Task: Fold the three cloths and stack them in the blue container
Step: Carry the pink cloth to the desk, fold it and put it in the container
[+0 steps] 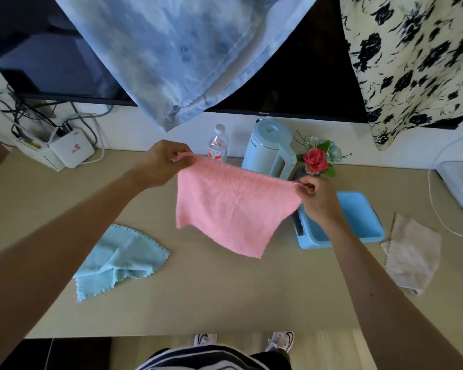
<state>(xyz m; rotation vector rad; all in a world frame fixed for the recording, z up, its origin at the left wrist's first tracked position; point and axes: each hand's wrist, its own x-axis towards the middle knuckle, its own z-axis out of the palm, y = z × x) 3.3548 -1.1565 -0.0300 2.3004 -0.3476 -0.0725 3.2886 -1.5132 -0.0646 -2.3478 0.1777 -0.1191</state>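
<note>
A pink cloth (233, 206) hangs spread out above the table, held by its two top corners. My left hand (166, 164) pinches the left corner and my right hand (318, 201) pinches the right one. A light blue cloth (120, 260) lies crumpled on the table at the left. A pale beige cloth (409, 255) lies rumpled at the right. The blue container (358, 217) sits on the table behind my right hand, partly hidden by it, with nothing visible inside.
At the back of the table (225, 295) stand a water bottle (218, 144), a light blue kettle (270, 148) and a red flower (316, 160). A white router (70, 152) with cables sits back left. Hanging fabrics and a dark TV screen are above.
</note>
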